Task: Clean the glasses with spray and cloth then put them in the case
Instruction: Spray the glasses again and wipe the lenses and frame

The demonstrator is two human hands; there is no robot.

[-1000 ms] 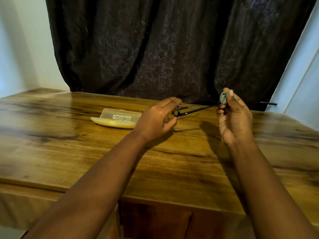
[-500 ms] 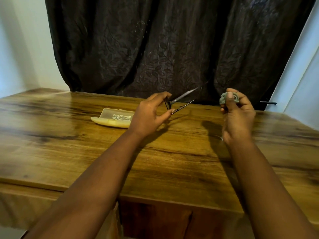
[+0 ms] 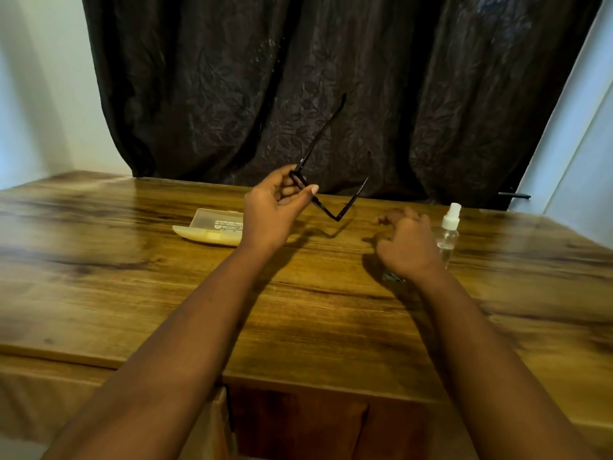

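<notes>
My left hand (image 3: 275,214) holds the black glasses (image 3: 337,219) above the table, pinching the front frame between thumb and fingers. Both temples are unfolded and point up towards the curtain. My right hand (image 3: 406,247) hovers low over the table to the right, fingers loosely spread and holding nothing. A bit of the grey cloth (image 3: 393,277) shows on the table under its wrist. The clear spray bottle (image 3: 447,232) with a white nozzle stands upright just right of that hand. The pale yellow case (image 3: 207,232) lies open on the table, left of my left hand.
The wooden table (image 3: 132,293) runs wide to both sides, its front edge close to me. A dark curtain (image 3: 232,94) hangs behind it. A white door with a dark handle (image 3: 514,195) is at the far right.
My left hand raised the glasses and turned them so the temples point up. My right hand dropped from the glasses to the table and no longer holds the cloth. The spray bottle now shows.
</notes>
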